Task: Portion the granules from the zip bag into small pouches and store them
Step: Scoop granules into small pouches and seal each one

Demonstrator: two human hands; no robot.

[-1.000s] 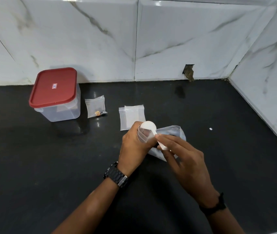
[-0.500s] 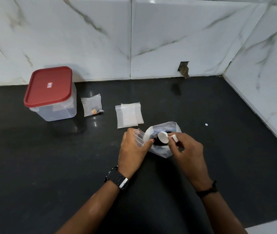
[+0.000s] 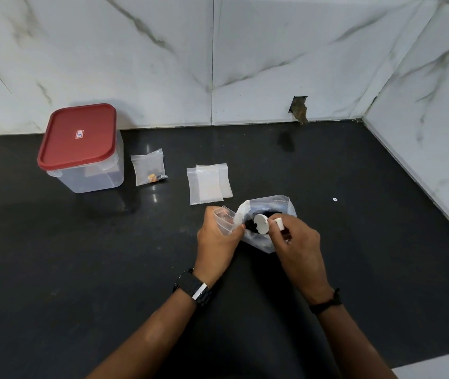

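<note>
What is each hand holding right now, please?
Left hand: grips a small pouch.
Right hand: pinches the white scoop inside the zip bag.

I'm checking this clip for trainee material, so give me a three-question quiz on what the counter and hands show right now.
1. True or false: the red lid is on the clear container.
2. Which hand holds the white scoop in the zip bag? A) left B) right C) neither
3. Fill in: the left hand holds a small clear ____ beside the bag's mouth.

Key
1. True; the lid sits closed on top.
2. B; the right hand grips the scoop's handle, its bowl among the dark granules.
3. Pouch; more empty pouches lie flat behind it.
</note>
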